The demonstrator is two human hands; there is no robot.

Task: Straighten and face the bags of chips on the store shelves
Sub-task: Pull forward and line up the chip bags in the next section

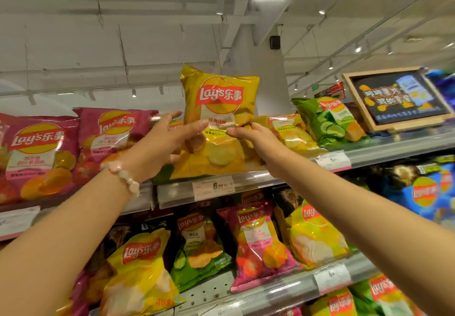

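Note:
A yellow Lay's chip bag (219, 108) stands upright and faces out on the top shelf (248, 180). My left hand (167, 140) lies against the bag's left side with fingers stretched out, thumb across its front. My right hand (248, 134) touches the bag's lower right with straight fingers; its fingertips reach behind the bag's edge. A second yellow bag (293, 133) lies tilted just right of it, and a green cucumber bag (330, 121) leans beyond that. Two pink bags (41, 155) stand at the left.
The shelf below holds several mixed bags: yellow (140, 271), green (199, 244), pink (258, 239) and yellow-green (315, 237). Blue bags (428, 190) sit at the right. A framed black sign (398, 99) stands on the top shelf's right end. Price tags (213, 187) line the shelf edges.

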